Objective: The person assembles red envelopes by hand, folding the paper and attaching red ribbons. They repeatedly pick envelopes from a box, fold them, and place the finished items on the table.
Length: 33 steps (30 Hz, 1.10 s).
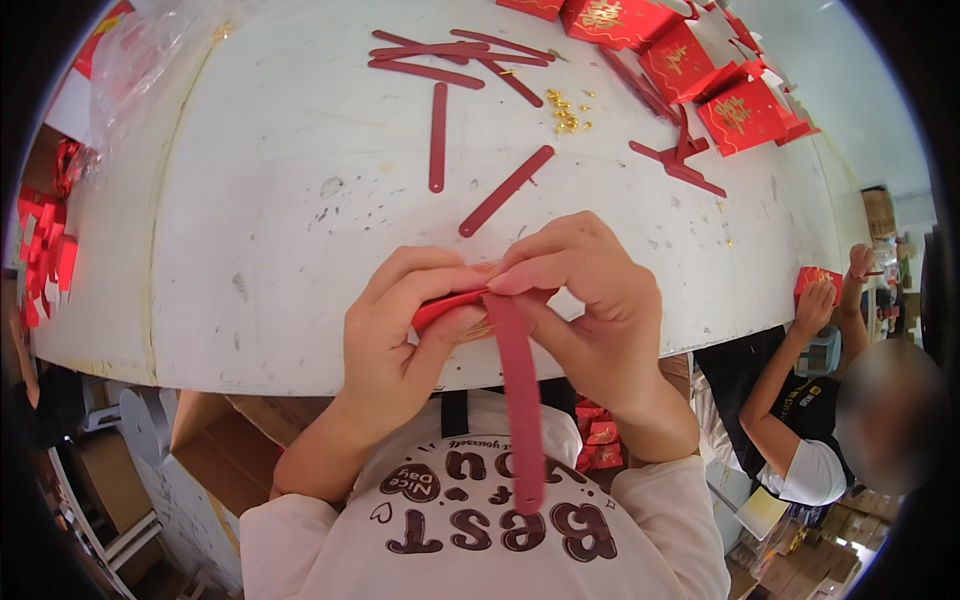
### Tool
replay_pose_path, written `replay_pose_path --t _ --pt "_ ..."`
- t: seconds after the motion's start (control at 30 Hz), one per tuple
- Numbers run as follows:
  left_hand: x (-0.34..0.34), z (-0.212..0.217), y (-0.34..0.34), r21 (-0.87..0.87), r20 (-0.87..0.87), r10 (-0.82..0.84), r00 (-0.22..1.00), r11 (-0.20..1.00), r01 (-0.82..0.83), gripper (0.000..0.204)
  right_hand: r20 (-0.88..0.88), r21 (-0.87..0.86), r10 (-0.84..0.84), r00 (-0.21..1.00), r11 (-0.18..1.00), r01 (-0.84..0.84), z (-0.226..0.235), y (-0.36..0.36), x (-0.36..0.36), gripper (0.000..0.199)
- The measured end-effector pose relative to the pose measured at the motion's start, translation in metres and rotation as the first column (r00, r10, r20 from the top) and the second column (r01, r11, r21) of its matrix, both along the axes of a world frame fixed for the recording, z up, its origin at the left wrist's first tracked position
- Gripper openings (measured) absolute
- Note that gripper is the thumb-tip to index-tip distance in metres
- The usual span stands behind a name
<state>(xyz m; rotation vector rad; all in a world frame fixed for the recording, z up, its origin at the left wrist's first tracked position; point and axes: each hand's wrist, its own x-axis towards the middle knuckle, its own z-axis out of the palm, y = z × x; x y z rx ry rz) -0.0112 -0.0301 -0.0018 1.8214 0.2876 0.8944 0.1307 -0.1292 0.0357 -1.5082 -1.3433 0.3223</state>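
Just over the table's near edge, my left hand grips a small red paper box, its thumb below and fingers above. My right hand is closed in a pinch at the box's top, where the upper end of a dark red strap meets it. The strap hangs down in front of my shirt. My fingers cover most of the box and the join, so I cannot tell whether the strap is fastened. Beyond my hands lie a loose strap and another strap.
Several crossed straps lie at the far side of the white table, beside a pile of gold fasteners. Red boxes stand at the far right, near more straps. A co-worker's hand holds a red box at right.
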Motion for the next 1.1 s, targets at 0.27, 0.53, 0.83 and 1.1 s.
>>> replay_pose_path --t 0.27,0.53,0.83,1.1 --pt "0.003 0.000 -0.002 0.124 -0.024 0.099 0.995 0.988 -0.096 0.014 0.096 0.102 0.031 0.995 0.994 -0.040 -0.007 -0.008 0.016 0.024" --pt "0.010 -0.001 -0.004 0.155 0.013 0.093 0.996 0.983 -0.094 0.015 0.603 -0.170 -0.732 0.318 0.272 0.947 -0.063 -0.147 0.211 0.015" --pt "0.007 -0.006 -0.007 0.077 -0.015 0.104 0.995 0.992 -0.102 0.012 0.721 -0.246 -0.594 0.356 0.261 0.934 -0.076 -0.143 0.222 0.015" --pt "0.010 -0.004 -0.010 0.045 -0.010 0.113 0.994 0.993 -0.112 0.010 0.412 -0.008 -0.339 0.846 0.927 0.375 -0.072 0.018 0.170 0.030"
